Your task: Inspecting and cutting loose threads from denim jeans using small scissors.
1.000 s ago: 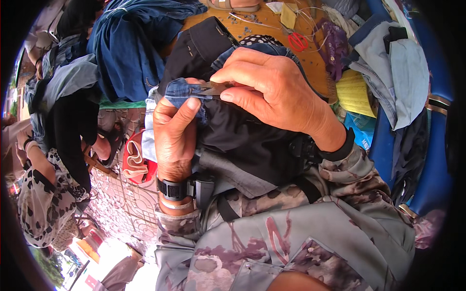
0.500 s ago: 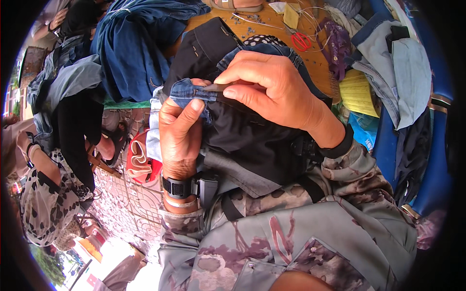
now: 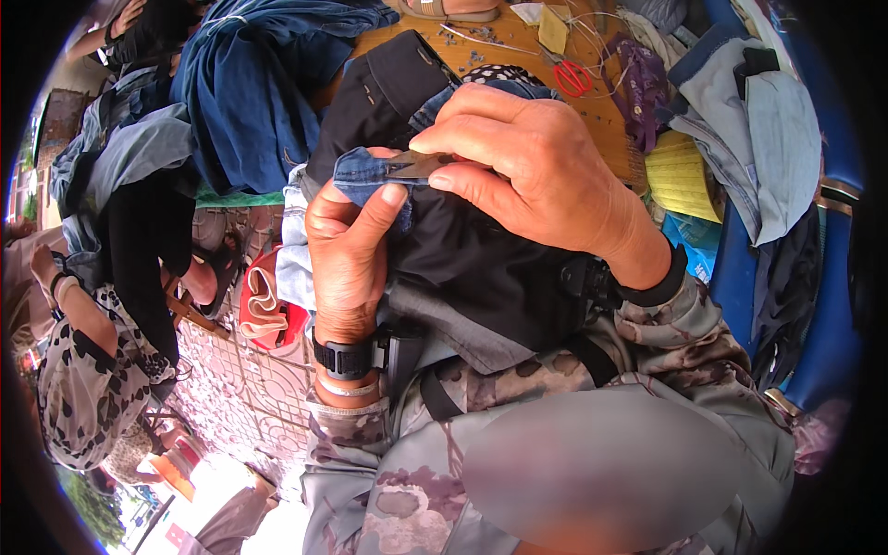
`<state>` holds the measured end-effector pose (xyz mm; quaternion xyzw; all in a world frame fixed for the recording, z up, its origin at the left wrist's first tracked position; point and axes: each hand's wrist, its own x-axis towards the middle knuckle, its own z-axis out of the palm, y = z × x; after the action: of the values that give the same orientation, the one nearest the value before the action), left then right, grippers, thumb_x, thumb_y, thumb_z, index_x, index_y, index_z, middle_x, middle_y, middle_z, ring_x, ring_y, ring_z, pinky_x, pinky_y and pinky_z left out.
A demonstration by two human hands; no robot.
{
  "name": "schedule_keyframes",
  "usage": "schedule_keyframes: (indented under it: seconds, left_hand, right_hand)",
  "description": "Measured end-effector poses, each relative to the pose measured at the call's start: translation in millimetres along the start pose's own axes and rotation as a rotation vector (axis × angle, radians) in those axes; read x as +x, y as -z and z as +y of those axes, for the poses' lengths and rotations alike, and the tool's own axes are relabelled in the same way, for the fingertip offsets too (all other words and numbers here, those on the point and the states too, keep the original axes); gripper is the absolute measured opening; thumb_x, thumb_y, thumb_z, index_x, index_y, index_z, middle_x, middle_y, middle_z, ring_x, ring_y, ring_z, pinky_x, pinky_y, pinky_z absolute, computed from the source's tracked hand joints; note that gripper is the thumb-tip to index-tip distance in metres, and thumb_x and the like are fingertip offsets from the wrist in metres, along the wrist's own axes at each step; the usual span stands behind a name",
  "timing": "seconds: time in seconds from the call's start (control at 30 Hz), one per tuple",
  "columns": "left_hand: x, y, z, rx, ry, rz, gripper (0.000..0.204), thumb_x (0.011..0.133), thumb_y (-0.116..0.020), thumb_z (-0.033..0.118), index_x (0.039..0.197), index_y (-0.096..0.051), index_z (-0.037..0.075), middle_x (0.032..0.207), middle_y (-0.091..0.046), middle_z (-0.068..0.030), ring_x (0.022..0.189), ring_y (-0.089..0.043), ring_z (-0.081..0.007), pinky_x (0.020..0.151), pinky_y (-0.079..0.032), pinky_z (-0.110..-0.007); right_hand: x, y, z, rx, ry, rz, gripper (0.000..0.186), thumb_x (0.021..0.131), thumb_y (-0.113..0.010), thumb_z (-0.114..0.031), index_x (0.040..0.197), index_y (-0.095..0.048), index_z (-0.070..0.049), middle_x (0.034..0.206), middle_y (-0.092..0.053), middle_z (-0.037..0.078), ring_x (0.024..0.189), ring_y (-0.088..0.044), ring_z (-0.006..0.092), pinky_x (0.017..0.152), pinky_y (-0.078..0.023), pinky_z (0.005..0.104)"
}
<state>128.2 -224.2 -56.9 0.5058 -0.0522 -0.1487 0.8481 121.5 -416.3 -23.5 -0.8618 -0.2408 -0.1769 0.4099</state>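
Note:
My left hand [image 3: 347, 254] pinches a folded blue denim piece [image 3: 356, 172] between thumb and fingers, its seam turned upward. Closed round a small pair of metal thread snips [image 3: 424, 166] is my right hand [image 3: 546, 180]. The two pointed blades stand apart, with their tips against the denim seam just above my left thumb. The snips' handle end is hidden in my right palm. Under both hands, black trousers [image 3: 481, 277] lie bunched across my lap and up onto the table edge.
The wooden table [image 3: 606, 129] holds red-handled scissors [image 3: 573, 80], loose threads and scraps. Blue denim [image 3: 250, 102] is heaped at its left. On the right lie light jeans [image 3: 782, 139], a yellow bundle [image 3: 683, 176] and a blue chair [image 3: 740, 287]. Another person [image 3: 102, 379] sits at the left.
The snips' blades have spread apart and show more broadly at the seam. My left hand and the denim have shifted slightly right; my right hand has tilted a little.

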Motion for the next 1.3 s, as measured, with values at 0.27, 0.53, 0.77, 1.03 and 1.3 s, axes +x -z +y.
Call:
schedule_keyframes:
  seconds: [0.27,0.53,0.77,1.03,1.3]
  left_hand:
    - [-1,0,1,0.037,0.026,0.015,0.023,0.084,-0.065,-0.001,0.107,-0.064,0.001,0.099,-0.066,-0.0039,0.089,-0.059,-0.01,0.081,-0.046,-0.024]
    - [-1,-1,1,0.035,0.03,0.013,0.022,0.084,-0.065,-0.001,0.106,-0.064,0.001,0.099,-0.065,-0.0035,0.088,-0.059,-0.01,0.08,-0.045,-0.024]
    - [-2,0,2,0.056,0.044,0.009,0.022,0.083,-0.066,-0.001,0.105,-0.064,0.001,0.1,-0.065,-0.0035,0.088,-0.058,-0.0099,0.08,-0.045,-0.024]
    - [-1,-1,0,0.066,0.042,0.001,0.023,0.083,-0.065,-0.002,0.106,-0.064,0.002,0.099,-0.065,-0.0031,0.088,-0.058,-0.0096,0.08,-0.045,-0.023]
    - [-1,0,-1,0.057,0.013,-0.008,0.023,0.083,-0.065,-0.002,0.106,-0.064,0.002,0.1,-0.065,-0.0037,0.089,-0.059,-0.0098,0.081,-0.045,-0.024]
  right_hand:
    - [1,1,-1,-0.067,0.03,-0.024,0.014,0.078,-0.068,-0.014,0.089,-0.063,-0.007,0.083,-0.056,0.005,0.069,-0.06,0.0266,0.059,-0.047,0.0361]
    - [0,1,-1,-0.079,0.032,-0.02,0.013,0.078,-0.067,-0.014,0.088,-0.063,-0.007,0.083,-0.056,0.005,0.068,-0.06,0.0271,0.059,-0.047,0.0365]
    - [0,-1,2,0.039,-0.02,-0.015,0.01,0.078,-0.067,-0.011,0.086,-0.064,-0.006,0.079,-0.059,0.007,0.07,-0.06,0.0285,0.06,-0.047,0.0359]
    - [-4,3,3,0.235,-0.137,0.033,0.012,0.077,-0.068,-0.007,0.088,-0.065,-0.004,0.081,-0.062,0.008,0.072,-0.061,0.0279,0.062,-0.048,0.0336]
    - [-5,4,-3,-0.081,-0.003,0.008,0.013,0.077,-0.068,-0.014,0.088,-0.063,-0.009,0.082,-0.056,0.005,0.069,-0.06,0.0275,0.058,-0.047,0.0366]
